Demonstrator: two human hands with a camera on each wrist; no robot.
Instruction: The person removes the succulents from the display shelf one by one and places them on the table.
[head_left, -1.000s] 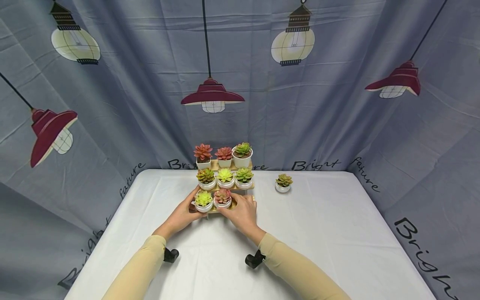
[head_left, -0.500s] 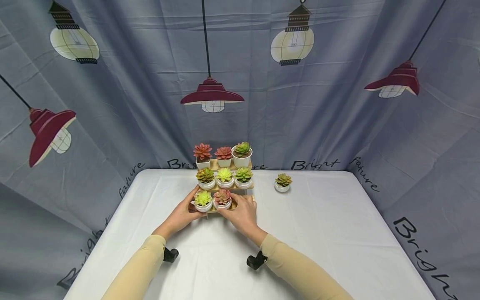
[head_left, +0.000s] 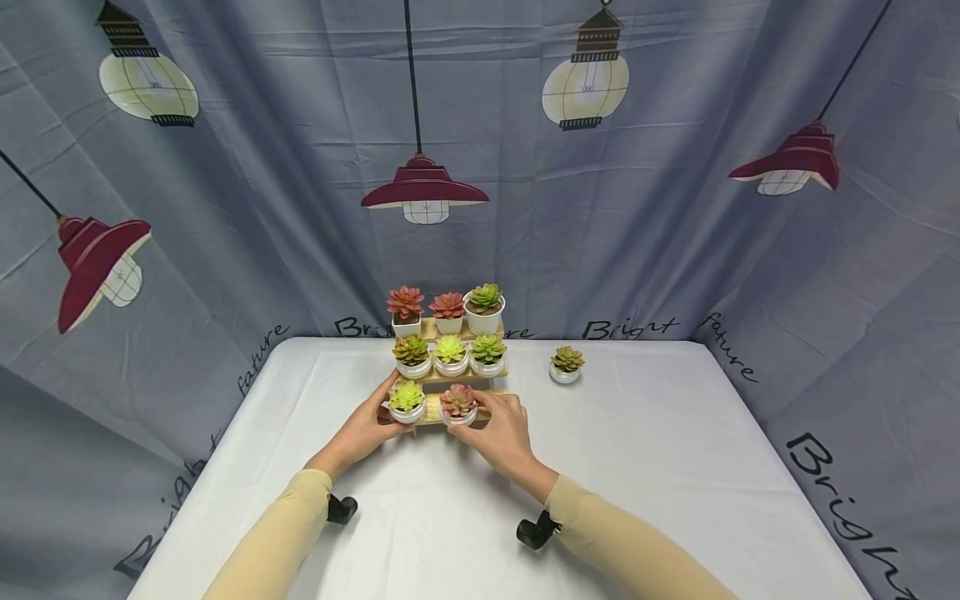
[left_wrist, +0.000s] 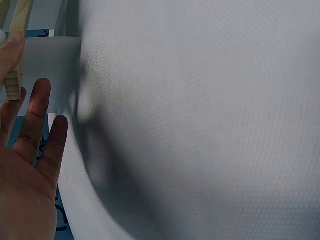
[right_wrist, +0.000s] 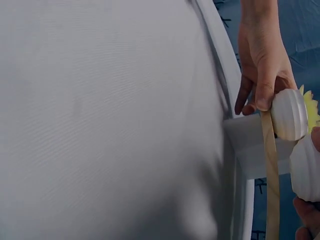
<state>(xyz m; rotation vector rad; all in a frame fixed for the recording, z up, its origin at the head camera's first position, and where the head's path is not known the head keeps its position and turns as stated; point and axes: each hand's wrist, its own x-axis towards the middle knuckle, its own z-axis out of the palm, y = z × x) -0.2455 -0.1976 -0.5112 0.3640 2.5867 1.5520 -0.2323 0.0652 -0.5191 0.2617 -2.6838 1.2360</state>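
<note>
A three-tier wooden plant stand (head_left: pixel 432 412) holds small succulents in white pots. My left hand (head_left: pixel 367 427) grips the left end of its lowest board, close beside a yellow-green succulent (head_left: pixel 407 397). In the left wrist view the thumb presses the board's edge (left_wrist: pixel 19 20), one finger sits behind it, and the other fingers (left_wrist: pixel 37 107) spread out straight. My right hand (head_left: pixel 504 429) pinches the pot of a pink succulent (head_left: pixel 458 401) between thumb and fingers, over the middle of that same board. The right wrist view catches this white pot (right_wrist: pixel 305 167) beside the yellow-green one's pot (right_wrist: pixel 289 115).
On the middle tier stand three green and yellow succulents (head_left: pixel 451 352); the top tier bears two red ones (head_left: pixel 406 305) and a green one (head_left: pixel 484 302). Another potted succulent (head_left: pixel 566 363) sits apart on the white table (head_left: pixel 637 467), to the right. A grey-blue curtain (head_left: pixel 480 250) hangs behind.
My right hand has shifted the pink succulent to the right along the lowest board, opening a gap from the yellow-green one. My left hand has stayed put.
</note>
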